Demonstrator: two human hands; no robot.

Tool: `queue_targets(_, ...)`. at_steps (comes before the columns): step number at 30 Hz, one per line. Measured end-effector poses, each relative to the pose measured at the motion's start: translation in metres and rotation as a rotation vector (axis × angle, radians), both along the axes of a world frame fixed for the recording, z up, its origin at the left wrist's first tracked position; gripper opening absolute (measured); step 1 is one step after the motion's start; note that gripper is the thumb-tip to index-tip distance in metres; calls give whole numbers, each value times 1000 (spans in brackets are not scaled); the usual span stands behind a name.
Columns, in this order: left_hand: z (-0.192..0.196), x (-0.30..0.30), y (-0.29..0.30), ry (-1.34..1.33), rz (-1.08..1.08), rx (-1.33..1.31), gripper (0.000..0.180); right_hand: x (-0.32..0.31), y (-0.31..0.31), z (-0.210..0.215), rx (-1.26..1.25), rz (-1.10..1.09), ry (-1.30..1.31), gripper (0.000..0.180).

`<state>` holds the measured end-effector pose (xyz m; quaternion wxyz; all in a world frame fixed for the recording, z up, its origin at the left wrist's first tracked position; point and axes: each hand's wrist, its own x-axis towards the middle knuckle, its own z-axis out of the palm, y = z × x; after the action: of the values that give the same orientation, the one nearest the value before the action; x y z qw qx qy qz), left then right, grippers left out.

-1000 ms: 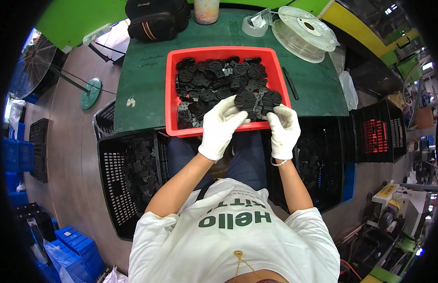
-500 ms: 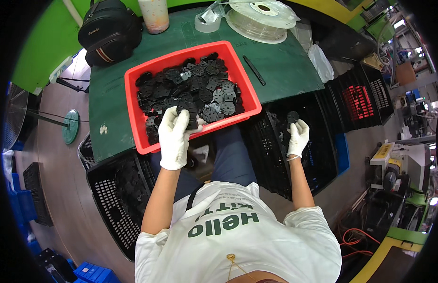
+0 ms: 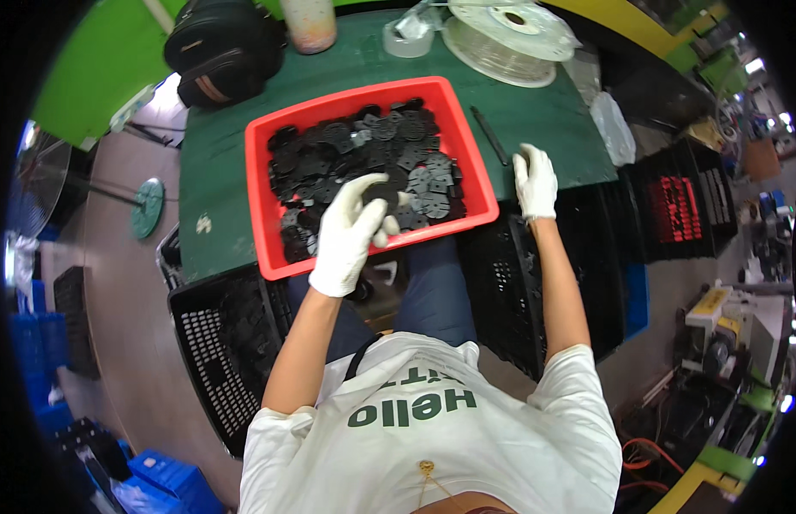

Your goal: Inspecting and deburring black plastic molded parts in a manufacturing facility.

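A red tray (image 3: 260,206) on the green table holds a heap of flat black plastic parts (image 3: 325,154), some of them round. My left hand (image 3: 351,236), in a white glove, is over the tray's near side. Its curled fingers and thumb grip a dark, rounded black plastic part (image 3: 382,194), partly hidden by the glove. At the table's right front edge is my right hand (image 3: 536,184), also gloved, with fingers loosely stretched and no part visible in it. A black pen-like tool (image 3: 489,135) lies just beyond its fingertips.
Black crates (image 3: 578,257) stand below the table on the right, another black crate (image 3: 222,343) with dark parts on the left. A black backpack (image 3: 222,56), a cup (image 3: 310,24), a tape roll (image 3: 408,40) and a large spool (image 3: 509,38) line the table's far side.
My right hand has moved up from the black crate to the table edge; the round black part it held is gone from view. My left hand has shifted right over the tray, fingers spread wider.
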<state>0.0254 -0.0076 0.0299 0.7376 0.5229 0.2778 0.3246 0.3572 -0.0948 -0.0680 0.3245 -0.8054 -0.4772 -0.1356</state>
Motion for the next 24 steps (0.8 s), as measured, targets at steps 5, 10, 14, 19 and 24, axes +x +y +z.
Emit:
queue_targets(5,2,-4,4,26,-14,-78,35,0,67,-2,-453,-124,-229,32)
queue_targets(10,-2,-5,8,-60,-27,-132,38,4,62,11,-450,-165,-38,32)
queue_targets(14,-1,-7,10,-67,-38,-156,42,-22,34,43,-140,-155,257,32)
queue_targets(19,3,-4,7,-9,-38,-58,45,-88,9,79,233,218,813,29)
queue_targets(24,1,-4,8,23,-16,-45,43,-140,2,89,-12,298,428,19)
